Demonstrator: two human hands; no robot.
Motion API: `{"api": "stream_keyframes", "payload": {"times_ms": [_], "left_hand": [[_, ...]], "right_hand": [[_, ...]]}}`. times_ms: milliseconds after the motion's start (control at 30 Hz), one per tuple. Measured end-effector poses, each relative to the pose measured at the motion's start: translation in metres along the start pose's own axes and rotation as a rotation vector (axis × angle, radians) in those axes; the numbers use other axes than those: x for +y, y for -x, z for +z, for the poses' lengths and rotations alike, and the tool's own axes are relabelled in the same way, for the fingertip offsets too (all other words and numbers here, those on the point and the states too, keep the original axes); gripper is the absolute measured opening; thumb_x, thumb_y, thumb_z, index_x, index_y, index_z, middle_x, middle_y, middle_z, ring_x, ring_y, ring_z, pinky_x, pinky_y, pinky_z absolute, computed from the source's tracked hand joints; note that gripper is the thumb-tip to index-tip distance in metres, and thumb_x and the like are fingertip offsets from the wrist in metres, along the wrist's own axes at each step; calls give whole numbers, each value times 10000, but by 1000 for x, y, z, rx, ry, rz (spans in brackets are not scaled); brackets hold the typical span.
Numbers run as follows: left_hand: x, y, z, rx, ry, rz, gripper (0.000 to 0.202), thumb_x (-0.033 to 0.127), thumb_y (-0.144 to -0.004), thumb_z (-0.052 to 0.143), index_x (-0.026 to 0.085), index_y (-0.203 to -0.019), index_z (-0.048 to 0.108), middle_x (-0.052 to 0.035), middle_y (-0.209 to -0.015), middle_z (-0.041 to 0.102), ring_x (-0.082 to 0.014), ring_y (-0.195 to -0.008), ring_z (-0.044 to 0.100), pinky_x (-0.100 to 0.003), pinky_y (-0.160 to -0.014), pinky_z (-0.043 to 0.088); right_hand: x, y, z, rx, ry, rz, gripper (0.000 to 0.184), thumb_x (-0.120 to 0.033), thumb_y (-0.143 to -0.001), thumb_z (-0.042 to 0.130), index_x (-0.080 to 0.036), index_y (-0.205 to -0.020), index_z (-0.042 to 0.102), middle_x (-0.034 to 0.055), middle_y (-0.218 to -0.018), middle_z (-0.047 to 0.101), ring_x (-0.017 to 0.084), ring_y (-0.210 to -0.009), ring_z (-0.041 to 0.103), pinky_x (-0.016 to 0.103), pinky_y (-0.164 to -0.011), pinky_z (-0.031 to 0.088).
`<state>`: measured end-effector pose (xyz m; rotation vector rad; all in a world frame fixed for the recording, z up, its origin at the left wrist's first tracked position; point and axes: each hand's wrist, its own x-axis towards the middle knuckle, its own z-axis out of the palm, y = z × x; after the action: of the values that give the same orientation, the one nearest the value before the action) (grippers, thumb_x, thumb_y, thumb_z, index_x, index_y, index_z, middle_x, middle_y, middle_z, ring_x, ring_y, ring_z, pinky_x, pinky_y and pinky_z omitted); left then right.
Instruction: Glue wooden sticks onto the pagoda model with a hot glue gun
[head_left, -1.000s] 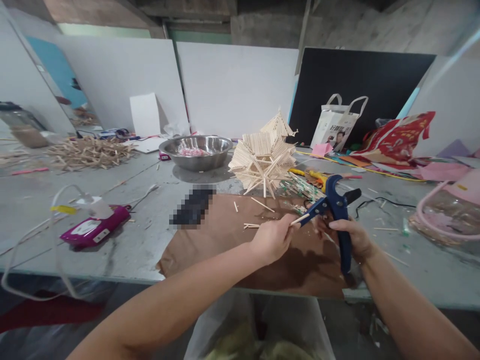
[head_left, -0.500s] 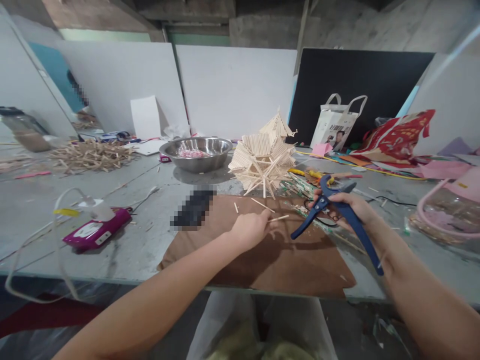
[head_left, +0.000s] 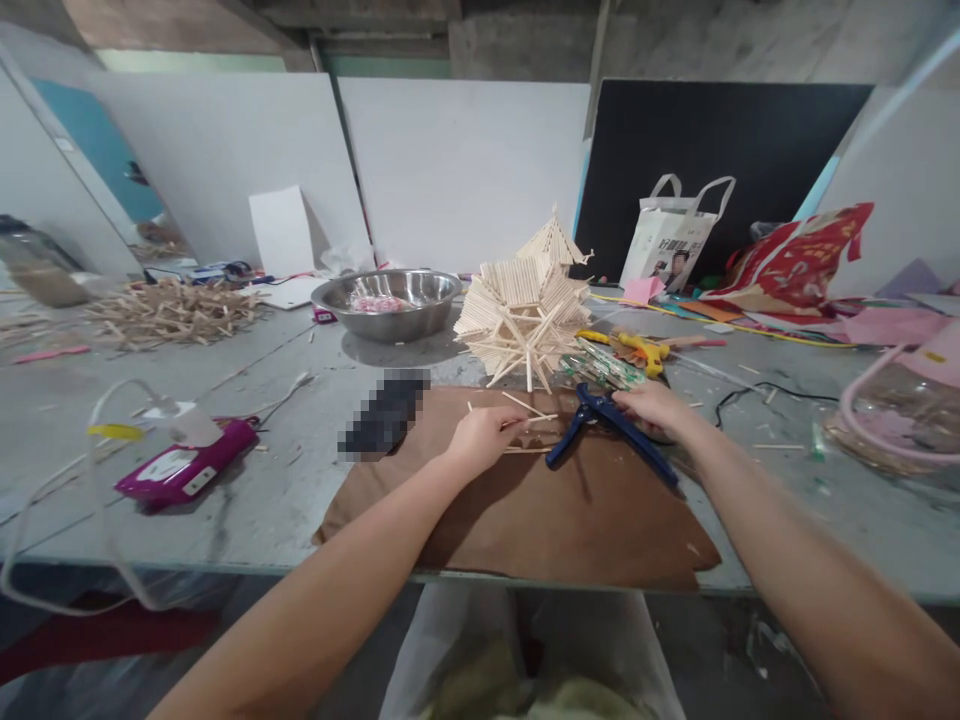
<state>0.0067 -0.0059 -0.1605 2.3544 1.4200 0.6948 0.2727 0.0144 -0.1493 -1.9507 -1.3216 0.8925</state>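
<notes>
My left hand pinches a thin wooden stick just above the brown paper sheet. My right hand rests on the blue cutter, which lies flat on the sheet with its handles spread. A few loose sticks lie on the paper between my hands. Behind them stands a model built of wooden sticks, with a small peaked roof on top.
A steel bowl stands left of the model, and a heap of sticks lies at the far left. A magenta device with a white cable lies near the front left. A yellow tool, bags and a pink-rimmed container crowd the right.
My right hand has lowered the blue cutter from the air onto the brown paper. My left hand has carried the stick away from the cutter's jaws, down toward the sheet.
</notes>
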Motion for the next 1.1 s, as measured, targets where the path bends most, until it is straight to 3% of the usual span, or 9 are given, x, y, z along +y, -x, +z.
{"api": "stream_keyframes", "payload": {"times_ms": [100, 167, 267, 433, 567, 733, 867, 1100], "left_hand": [[-1, -2, 1, 13, 103, -17, 224, 334, -749, 504, 201, -827, 667, -19, -732, 666, -154, -674, 579, -211, -558, 379], [0, -4, 1, 14, 176, -8, 236, 328, -744, 510, 181, -844, 666, -24, -737, 665, -147, -666, 575, -207, -566, 388], [1, -5, 1, 5, 289, 13, 253, 314, -749, 501, 157, -871, 657, -33, -769, 666, -140, -680, 576, -202, -587, 402], [1, -4, -2, 16, 433, -12, 194, 273, -715, 538, 152, -796, 665, -21, -728, 656, -127, -667, 559, -202, -606, 401], [1, -2, -3, 24, 562, -102, 153, 270, -679, 585, 147, -739, 652, 7, -610, 610, -90, -542, 512, -180, -514, 381], [-3, -3, 1, 13, 760, -264, 137, 256, -690, 581, 136, -756, 594, 64, -451, 474, -34, -293, 342, -160, -313, 255], [-6, -5, 0, 43, 907, -355, 129, 249, -716, 561, 122, -697, 556, 35, -510, 514, -30, -285, 381, -156, -296, 284], [-2, -7, -4, 43, 1130, -454, 115, 200, -720, 577, 120, -803, 576, -6, -631, 591, -40, -338, 467, -167, -347, 379]], "right_hand": [[-13, 10, -4, 94, 78, -89, 205, -257, -629, 604, -174, -456, 531, 65, -525, 589, 207, -652, 580, 247, -528, 374], [-26, 23, 1, 66, 55, -168, 186, -285, -651, 601, -176, -506, 559, 46, -555, 604, 164, -609, 570, 218, -504, 364], [-40, 42, 24, -207, -156, -248, 103, -261, -698, 577, -172, -649, 588, -6, -539, 596, 72, -376, 467, 180, -372, 325], [-39, 53, 66, -373, -365, -190, 77, -179, -750, 523, -164, -675, 515, -25, -553, 588, 59, -343, 480, 161, -308, 363], [-31, 47, 72, -396, -543, -131, 109, -118, -767, 496, -152, -663, 498, -22, -564, 583, 54, -370, 501, 159, -331, 414], [-25, 42, 70, -342, -701, -55, 125, -93, -790, 467, -152, -681, 484, -26, -540, 578, 61, -379, 522, 174, -364, 463], [-25, 41, 72, -321, -774, -22, 148, -78, -800, 444, -150, -678, 485, -24, -533, 581, 61, -372, 527, 171, -361, 467], [-30, 42, 77, -333, -855, 11, 140, -63, -794, 454, -146, -691, 500, -19, -515, 592, 69, -364, 529, 179, -369, 478]]}}
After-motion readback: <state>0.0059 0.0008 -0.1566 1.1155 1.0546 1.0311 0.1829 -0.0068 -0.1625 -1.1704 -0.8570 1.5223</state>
